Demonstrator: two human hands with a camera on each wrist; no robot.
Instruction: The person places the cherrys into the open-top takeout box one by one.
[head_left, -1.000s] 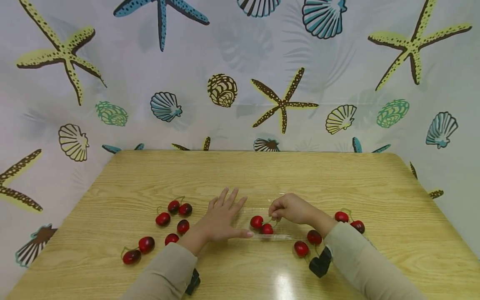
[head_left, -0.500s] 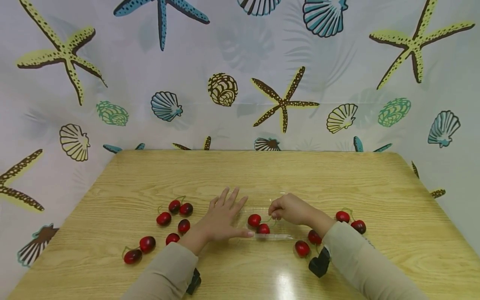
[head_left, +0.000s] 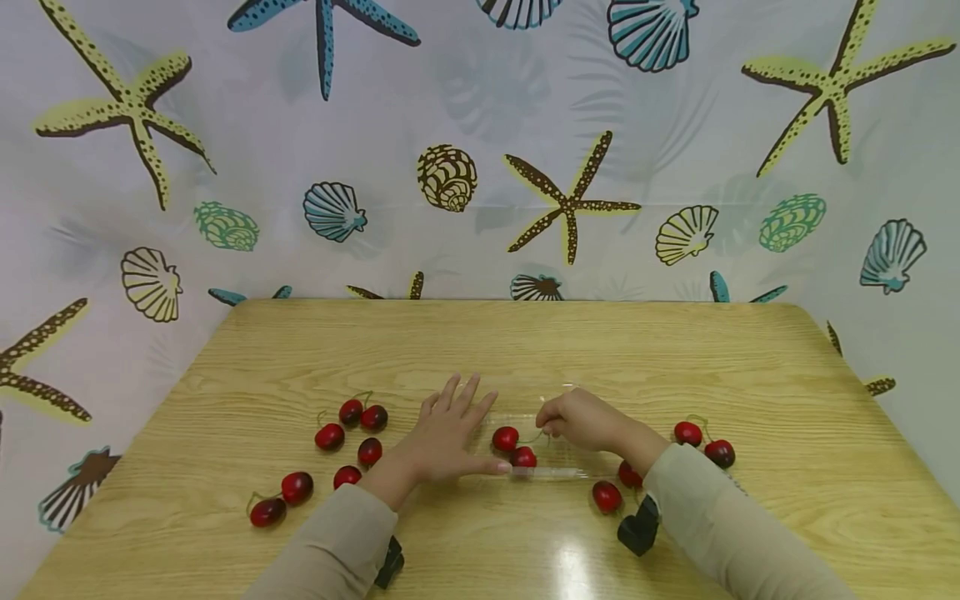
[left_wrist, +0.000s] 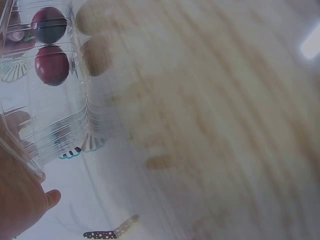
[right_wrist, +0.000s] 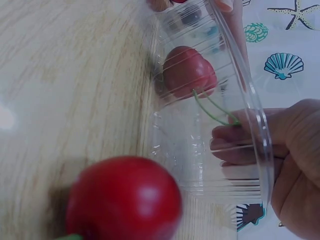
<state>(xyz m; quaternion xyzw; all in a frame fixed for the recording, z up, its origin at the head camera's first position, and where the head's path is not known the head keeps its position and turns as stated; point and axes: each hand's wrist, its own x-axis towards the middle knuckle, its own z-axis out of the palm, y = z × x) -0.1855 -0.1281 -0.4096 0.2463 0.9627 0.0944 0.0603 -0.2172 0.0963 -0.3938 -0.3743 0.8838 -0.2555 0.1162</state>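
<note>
A clear plastic container [head_left: 551, 472] stands mid-table with a pair of red cherries [head_left: 523, 457] inside. My right hand [head_left: 588, 421] reaches in over its right side. In the right wrist view, thumb and finger pinch the green stems [right_wrist: 212, 112] of that pair, seen through the ribbed wall. My left hand [head_left: 446, 442] lies spread along the container's left side, fingers straight, thumb at the near rim. From the left wrist, the cherries [left_wrist: 52, 65] show low behind the clear wall, and the left hand [left_wrist: 22, 195] touches the rim.
Several cherries [head_left: 330, 437] lie left of the container, some beside the left forearm. Two more [head_left: 607, 497] sit by the right wrist, one partly hidden, and another pair [head_left: 720, 453] lies beyond the right sleeve. A patterned cloth [head_left: 480, 108] hangs behind the table.
The stemmed pair of cherries has shifted slightly left inside the container. Both hands stay almost where they were, the right still pinching the stems.
</note>
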